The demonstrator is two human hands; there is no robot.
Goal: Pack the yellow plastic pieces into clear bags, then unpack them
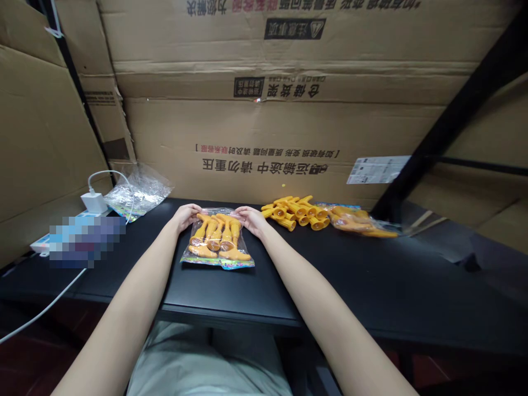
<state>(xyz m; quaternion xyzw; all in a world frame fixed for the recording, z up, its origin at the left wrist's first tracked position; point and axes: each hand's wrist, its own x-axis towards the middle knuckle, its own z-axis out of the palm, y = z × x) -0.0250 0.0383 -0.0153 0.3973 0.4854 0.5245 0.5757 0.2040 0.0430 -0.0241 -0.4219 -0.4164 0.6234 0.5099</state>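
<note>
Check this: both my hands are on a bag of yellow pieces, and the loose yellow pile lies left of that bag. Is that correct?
The side is wrong: the head view shows the loose yellow pile right of that bag. Your left hand and right hand are on the bag, as stated.

Brown cardboard (198, 121) with upside-down printing (264, 166) walls in a black table (396, 280); dark posts (454, 110) stand left and right; the floor (25, 363) is reddish.

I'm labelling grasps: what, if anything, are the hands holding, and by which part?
A clear plastic bag with orange pieces inside: the left hand holds its far left corner, the right hand its far right corner.
</note>
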